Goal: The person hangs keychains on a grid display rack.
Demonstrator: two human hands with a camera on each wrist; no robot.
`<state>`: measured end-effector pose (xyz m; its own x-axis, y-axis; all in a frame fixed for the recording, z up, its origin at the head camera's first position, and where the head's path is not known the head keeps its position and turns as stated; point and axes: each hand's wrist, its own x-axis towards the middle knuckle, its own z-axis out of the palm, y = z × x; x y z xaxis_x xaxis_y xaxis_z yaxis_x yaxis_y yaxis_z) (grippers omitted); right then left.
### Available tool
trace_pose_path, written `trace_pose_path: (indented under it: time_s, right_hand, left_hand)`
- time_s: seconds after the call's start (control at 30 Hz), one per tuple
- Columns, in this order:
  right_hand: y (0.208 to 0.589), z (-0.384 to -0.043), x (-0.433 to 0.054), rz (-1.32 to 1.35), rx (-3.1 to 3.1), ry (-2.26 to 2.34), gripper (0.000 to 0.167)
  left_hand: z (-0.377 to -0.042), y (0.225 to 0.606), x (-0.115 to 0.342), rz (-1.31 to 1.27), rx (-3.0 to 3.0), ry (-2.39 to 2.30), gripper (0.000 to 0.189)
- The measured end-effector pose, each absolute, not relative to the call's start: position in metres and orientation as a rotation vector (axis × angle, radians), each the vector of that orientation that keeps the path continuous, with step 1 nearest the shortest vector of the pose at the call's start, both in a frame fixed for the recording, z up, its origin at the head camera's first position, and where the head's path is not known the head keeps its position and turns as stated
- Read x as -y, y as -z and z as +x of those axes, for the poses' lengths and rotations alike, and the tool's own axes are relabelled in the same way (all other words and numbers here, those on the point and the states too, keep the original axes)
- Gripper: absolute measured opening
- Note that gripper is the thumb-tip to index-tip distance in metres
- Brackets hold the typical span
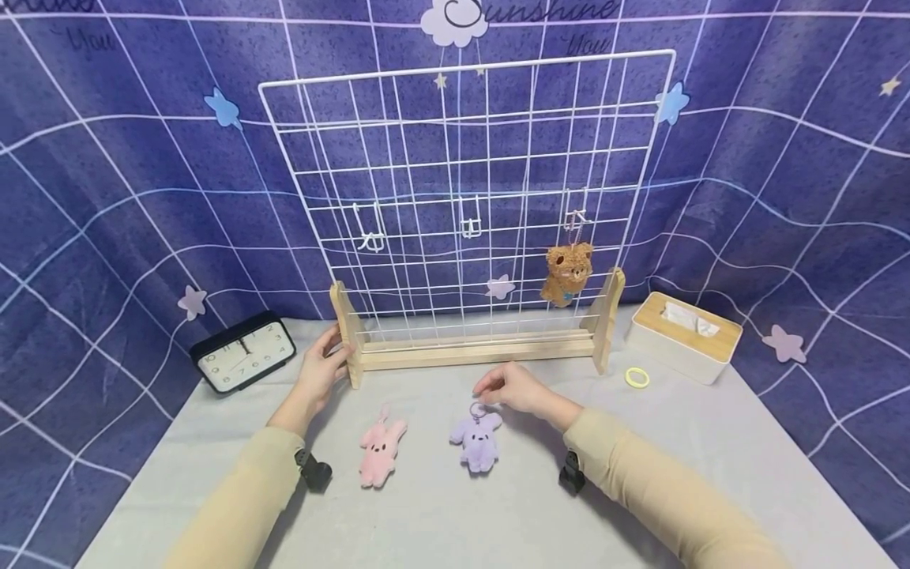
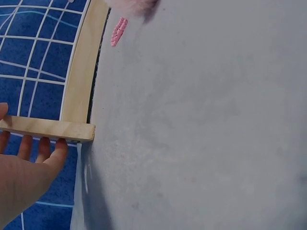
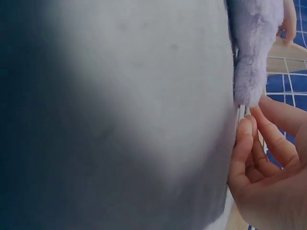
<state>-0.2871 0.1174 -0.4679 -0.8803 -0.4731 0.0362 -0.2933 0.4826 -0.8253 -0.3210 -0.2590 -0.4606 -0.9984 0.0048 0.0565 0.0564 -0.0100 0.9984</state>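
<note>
My left hand [image 1: 325, 367] grips the left wooden upright [image 1: 346, 336] of the white wire grid rack [image 1: 465, 170]. In the left wrist view, the fingers curl under that wooden foot [image 2: 48, 128] with the thumb above it. A purple plush keychain [image 1: 479, 444] lies face up on the table, its metal ring at the top. My right hand [image 1: 522, 389] pinches it at the ring end; in the right wrist view the fingertips meet right at the end of the purple plush [image 3: 252, 57]. To its left lies a pink plush bunny keychain [image 1: 380, 454] with a pink loop.
A brown plush bear [image 1: 569, 273] hangs from the grid's right hook. Two other white hooks, the left one [image 1: 370, 229] and the middle one [image 1: 471, 227], hold nothing. A black-framed clock [image 1: 245, 354] stands left, a tissue box [image 1: 684, 336] and yellow ring [image 1: 637, 378] right.
</note>
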Motion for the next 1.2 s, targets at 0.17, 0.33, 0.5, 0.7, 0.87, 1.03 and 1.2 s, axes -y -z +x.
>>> trace_pose_path:
  time_s: [0.17,0.33,0.5,0.7,0.87,1.03,1.2]
  right_hand:
    - [0.471,-0.291,-0.117,-0.690,-2.570,1.291,0.012]
    - [0.468,-0.291,-0.113,-0.725,-2.621,1.208,0.011]
    - [0.469,-0.291,-0.109,-0.741,-2.662,1.140,0.010]
    - [0.473,-0.293,-0.107,-0.729,-2.698,1.092,0.011]
    - [0.474,-0.293,-0.106,-0.723,-2.698,1.070,0.012]
    - [0.471,-0.291,-0.107,-0.742,-2.690,1.025,0.008]
    - [0.468,-0.289,-0.109,-0.749,-2.685,1.022,0.005]
  left_hand:
    - [-0.323,0.461,0.260,-0.046,2.182,2.224,0.067]
    - [-0.323,0.462,0.260,-0.043,2.189,2.207,0.067]
    - [-0.323,0.461,0.259,-0.040,2.184,2.214,0.067]
    - [-0.319,0.454,0.258,-0.027,2.161,2.284,0.068]
    - [-0.310,0.441,0.255,-0.027,2.154,2.319,0.069]
    - [-0.303,0.433,0.252,-0.022,2.166,2.309,0.067]
    - [-0.301,0.431,0.251,-0.022,2.180,2.293,0.066]
